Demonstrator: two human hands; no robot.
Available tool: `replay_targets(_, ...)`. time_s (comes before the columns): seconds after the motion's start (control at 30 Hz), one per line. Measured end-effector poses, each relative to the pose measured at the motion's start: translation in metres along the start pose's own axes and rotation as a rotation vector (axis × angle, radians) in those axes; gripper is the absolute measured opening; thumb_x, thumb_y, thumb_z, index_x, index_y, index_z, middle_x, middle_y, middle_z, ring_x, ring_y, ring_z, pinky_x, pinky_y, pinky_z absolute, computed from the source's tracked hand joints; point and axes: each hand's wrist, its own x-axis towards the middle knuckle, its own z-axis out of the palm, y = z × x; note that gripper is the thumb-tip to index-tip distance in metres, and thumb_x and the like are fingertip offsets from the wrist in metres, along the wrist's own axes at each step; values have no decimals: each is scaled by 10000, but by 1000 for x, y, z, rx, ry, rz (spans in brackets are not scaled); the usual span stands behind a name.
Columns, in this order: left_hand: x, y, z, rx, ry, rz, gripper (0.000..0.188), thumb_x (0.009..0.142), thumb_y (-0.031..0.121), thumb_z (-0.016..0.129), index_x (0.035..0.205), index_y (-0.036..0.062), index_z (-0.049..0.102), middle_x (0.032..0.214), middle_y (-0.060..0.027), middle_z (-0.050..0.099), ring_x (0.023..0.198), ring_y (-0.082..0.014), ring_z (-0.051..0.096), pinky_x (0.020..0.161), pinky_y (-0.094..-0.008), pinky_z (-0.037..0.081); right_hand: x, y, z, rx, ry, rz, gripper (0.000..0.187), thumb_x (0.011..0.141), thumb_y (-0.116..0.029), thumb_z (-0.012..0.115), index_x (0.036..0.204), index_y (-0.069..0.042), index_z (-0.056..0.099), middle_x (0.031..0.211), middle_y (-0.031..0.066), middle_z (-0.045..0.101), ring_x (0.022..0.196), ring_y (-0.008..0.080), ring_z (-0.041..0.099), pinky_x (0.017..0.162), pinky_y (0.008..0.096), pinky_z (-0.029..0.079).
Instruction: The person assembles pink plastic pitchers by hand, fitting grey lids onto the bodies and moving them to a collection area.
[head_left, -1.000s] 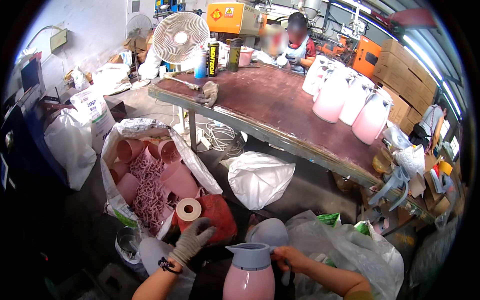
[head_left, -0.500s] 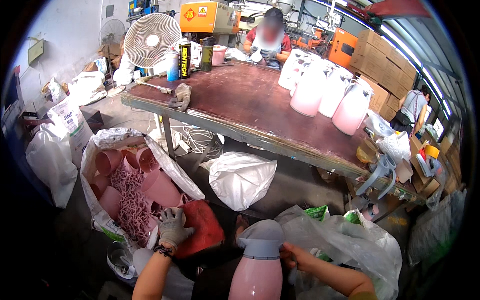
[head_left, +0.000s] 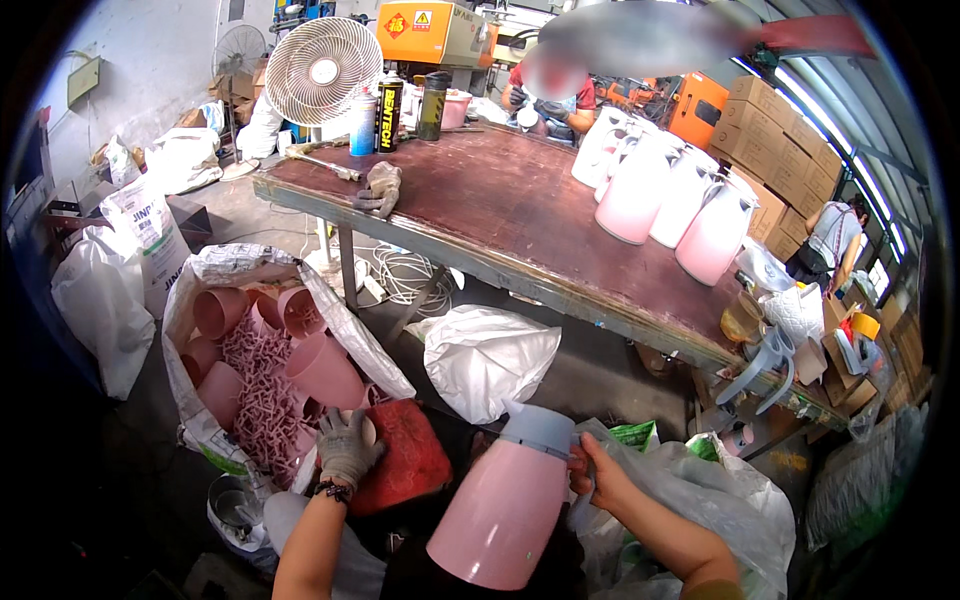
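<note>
My right hand (head_left: 597, 472) is bare and closed around the grey handle of a pink thermos jug (head_left: 500, 520) with a grey collar and spout. The jug leans over my lap, its base toward the lower left. In a grey work glove, my left hand (head_left: 346, 450) curls around a small pale round piece (head_left: 370, 431), partly hidden by the fingers. That hand is beside a worn red stool seat (head_left: 408, 462), at the edge of a white woven sack (head_left: 183, 392). Pink cup-like plastic shells (head_left: 325, 370) and several short pink strips (head_left: 262, 385) fill the sack.
A brown-topped table (head_left: 480, 205) stands ahead, bearing several pink-and-white jugs (head_left: 715, 235), a loose glove (head_left: 380, 190) and spray cans (head_left: 388, 115). A white fan (head_left: 323, 72) is behind it. Clear plastic bags (head_left: 690, 510) lie at my right. A person (head_left: 555, 95) sits across the table.
The jug has tilted from nearly upright to leaning, its spout now toward the upper left. My right hand has risen with its handle. My left hand stays by the stool with the round piece.
</note>
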Motion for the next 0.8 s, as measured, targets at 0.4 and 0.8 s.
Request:
replay_targets(0.4,-64,-71,-87,-522,181,-209,745,742,465,719,1317,57,479,1241,-226,541,1140,-398,526,982,-449,421,115,-13,132,-451,-103,-757,427,927,-372,588,1098,19,607,769,73,638,456,95,505,409,227,358)
replay_targets(0.8,-82,-55,-99,-657,203,-287,681,760,313,724,1296,-38,495,1236,-247,567,1155,-334,557,978,-386,431,131,27,166,-571,-263,-663,473,849,-195,725,1243,16,568,983,78,654,680,84,575,542,244,494)
